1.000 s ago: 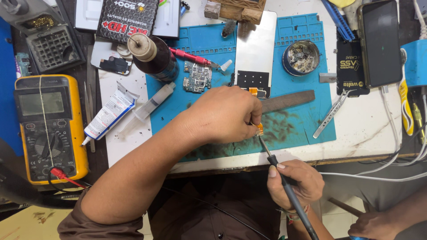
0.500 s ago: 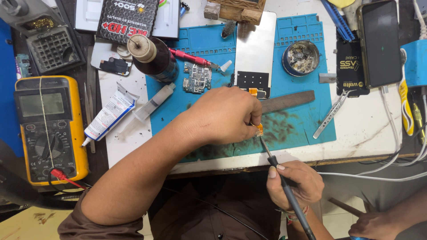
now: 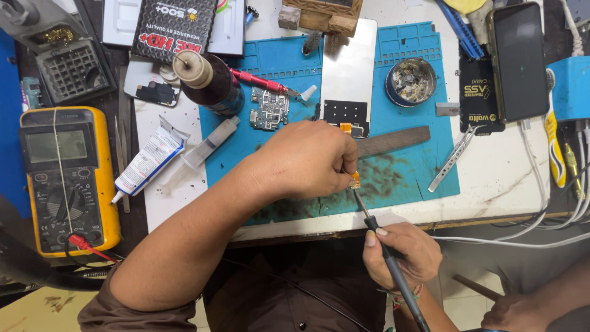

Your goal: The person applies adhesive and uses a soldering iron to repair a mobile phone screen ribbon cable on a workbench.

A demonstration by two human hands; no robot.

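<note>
My left hand lies on the blue mat, fingers curled tight, pinching a small orange part at the mat's near edge. Only a sliver of the part shows past my fingertips, so I cannot tell its shape.

My right hand hangs just off the mat's near edge, below the table, wrapped closed around a soldering iron. The iron's tip points up and touches the orange part, or sits right at it; I cannot tell which.

On the mat, beyond my left hand, lies a phone screen, face down, with a black patch and an orange flex at its near end. A dark flat bar lies on the mat, right of my left hand. A small circuit board sits toward the mat's left side, with a red tool just beyond it. A round tin stands at the mat's far right. A yellow meter sits well left of the mat.
</note>
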